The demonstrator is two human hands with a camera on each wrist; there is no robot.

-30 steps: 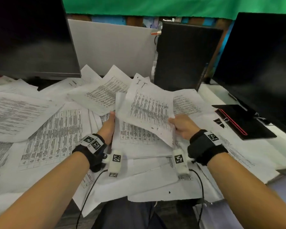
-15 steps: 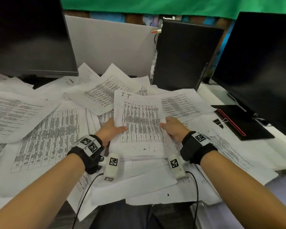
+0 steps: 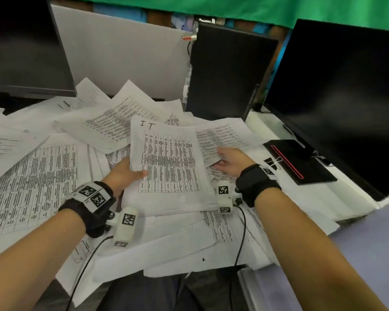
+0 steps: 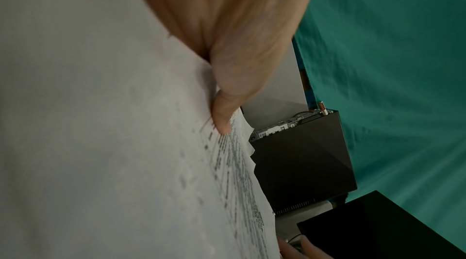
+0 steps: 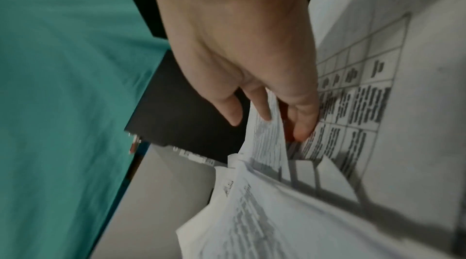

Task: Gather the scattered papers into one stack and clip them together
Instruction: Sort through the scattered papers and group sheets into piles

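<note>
A stack of printed sheets (image 3: 170,167), its top page marked "I.T", lies at the middle of the desk. My left hand (image 3: 130,173) grips its left edge, thumb on top; the left wrist view shows that thumb (image 4: 221,120) pressing the paper (image 4: 100,143). My right hand (image 3: 225,159) is off the stack, to its right, pinching the near edge of a loose sheet (image 3: 220,135). In the right wrist view its fingers (image 5: 302,124) sit among the sheets (image 5: 365,104), one page between them. A black binder clip (image 3: 273,163) lies right of that hand.
Loose printed sheets (image 3: 34,182) cover the desk on the left, the back and the front edge (image 3: 166,250). A black notebook (image 3: 301,167) with a red stripe lies right. Dark monitors (image 3: 20,52) (image 3: 346,97), a black computer case (image 3: 229,70) and a grey partition (image 3: 121,57) stand behind.
The sheet held up a second ago now lies flat on top of the stack. My right hand has let go of the stack and moved right onto a loose sheet. The left hand keeps its hold.
</note>
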